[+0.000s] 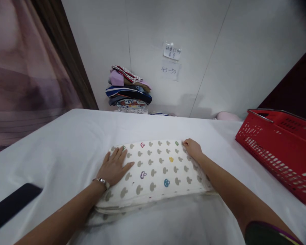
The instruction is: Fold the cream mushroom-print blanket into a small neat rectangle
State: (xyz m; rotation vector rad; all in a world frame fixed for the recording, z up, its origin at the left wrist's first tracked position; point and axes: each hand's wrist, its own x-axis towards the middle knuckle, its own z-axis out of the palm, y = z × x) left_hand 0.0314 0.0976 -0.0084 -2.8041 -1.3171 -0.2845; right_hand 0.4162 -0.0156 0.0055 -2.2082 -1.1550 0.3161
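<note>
A white cloth [159, 170] printed with grey and a few coloured mushrooms lies folded in layers in front of me. My left hand [115, 165] rests flat on its left side, fingers spread, with a metal band at the wrist. At the cloth's far right corner, my right hand [192, 147] has its fingers pinched on the edge. Below the near edge of the cloth, a pale, blurred stretch of fabric shows between my forearms.
The table is covered with a white sheet [91, 129]. A red plastic basket [277, 149] stands at the right. Folded clothes [129, 90] are stacked beyond the far edge, by the wall with paper notes [170, 61]. A dark flat object [12, 204] lies at the left.
</note>
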